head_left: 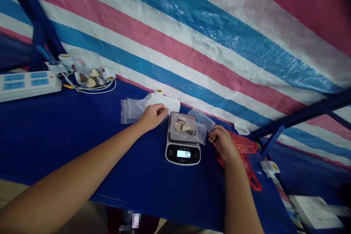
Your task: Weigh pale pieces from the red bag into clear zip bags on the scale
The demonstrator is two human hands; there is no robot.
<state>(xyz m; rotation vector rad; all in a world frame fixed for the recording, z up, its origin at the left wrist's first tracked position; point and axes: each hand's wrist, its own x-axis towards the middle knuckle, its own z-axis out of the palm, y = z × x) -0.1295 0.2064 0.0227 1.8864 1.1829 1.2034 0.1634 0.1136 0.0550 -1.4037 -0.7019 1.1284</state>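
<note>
And here's the left arm (82, 177), bare, slanting long and straight from the lower left corner to the left hand (152, 117)! Back of the hand up, wrist (140, 128) nearly in line, left fingers (162, 111) bent in and bunched toward the right. Across the way, the right arm (240, 193), bare too, stands steep from the bottom edge; the right hand (224, 143) tilts inward, right fingers (214, 137) curled, tips facing left. The two hands sit well apart, left one higher in view; whether either grips, can't tell!
</note>
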